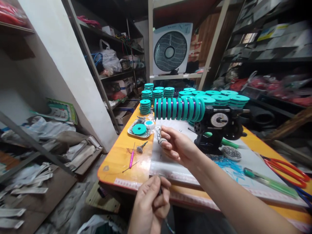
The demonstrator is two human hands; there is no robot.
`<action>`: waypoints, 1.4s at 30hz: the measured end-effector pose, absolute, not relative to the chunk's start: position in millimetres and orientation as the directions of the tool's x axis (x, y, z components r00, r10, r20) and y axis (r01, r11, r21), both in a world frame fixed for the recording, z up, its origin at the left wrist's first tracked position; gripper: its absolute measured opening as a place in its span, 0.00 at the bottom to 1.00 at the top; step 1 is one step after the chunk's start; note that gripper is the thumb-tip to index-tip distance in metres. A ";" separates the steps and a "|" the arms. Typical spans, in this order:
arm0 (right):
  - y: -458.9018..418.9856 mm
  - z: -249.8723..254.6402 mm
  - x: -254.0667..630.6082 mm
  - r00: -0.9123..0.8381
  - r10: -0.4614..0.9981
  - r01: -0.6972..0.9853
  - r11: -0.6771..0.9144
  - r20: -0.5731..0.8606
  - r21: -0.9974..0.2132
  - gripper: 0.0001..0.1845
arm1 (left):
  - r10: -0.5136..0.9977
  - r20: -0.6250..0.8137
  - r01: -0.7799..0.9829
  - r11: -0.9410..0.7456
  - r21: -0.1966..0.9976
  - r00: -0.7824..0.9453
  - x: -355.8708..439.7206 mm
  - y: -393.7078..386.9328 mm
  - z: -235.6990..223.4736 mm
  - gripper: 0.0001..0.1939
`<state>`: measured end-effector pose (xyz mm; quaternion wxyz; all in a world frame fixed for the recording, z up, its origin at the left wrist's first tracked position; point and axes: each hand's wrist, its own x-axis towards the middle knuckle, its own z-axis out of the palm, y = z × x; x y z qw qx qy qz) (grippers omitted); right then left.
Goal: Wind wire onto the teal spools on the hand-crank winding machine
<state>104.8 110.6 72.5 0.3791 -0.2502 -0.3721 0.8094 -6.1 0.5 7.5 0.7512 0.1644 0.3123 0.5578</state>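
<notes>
As the left hand (154, 200) pinches a slim dark object (160, 191), right hand (177, 143) loosely curled, hold unclear

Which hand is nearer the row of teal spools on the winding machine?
Right: the right hand is just below the row of teal spools in view; the left hand is farther off, by the near edge of the table.

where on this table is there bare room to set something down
The orange tabletop at front left, bordered by its edges and the pink tool. Also white sheet between left hand and right hand. Crowded: the back with teal spools, the right with blue strips and a green tool.
</notes>
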 end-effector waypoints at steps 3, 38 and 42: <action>110.0 70.9 105.2 -0.586 0.800 -0.426 -0.441 -0.130 -0.790 0.19 | 0.936 -0.292 -0.771 0.331 0.543 0.197 -5.7 -3.5 3.6 0.16; 61.1 25.8 122.1 -0.692 0.714 -0.032 -0.177 -0.106 -0.984 0.15 | 0.965 -0.188 -0.749 0.262 0.609 0.185 -4.2 -1.4 -12.4 0.15; 52.6 15.9 112.1 -0.662 0.747 -0.152 -0.220 -0.066 -0.964 0.14 | 0.974 -0.114 -0.793 0.224 0.567 0.194 -7.2 0.8 -21.4 0.14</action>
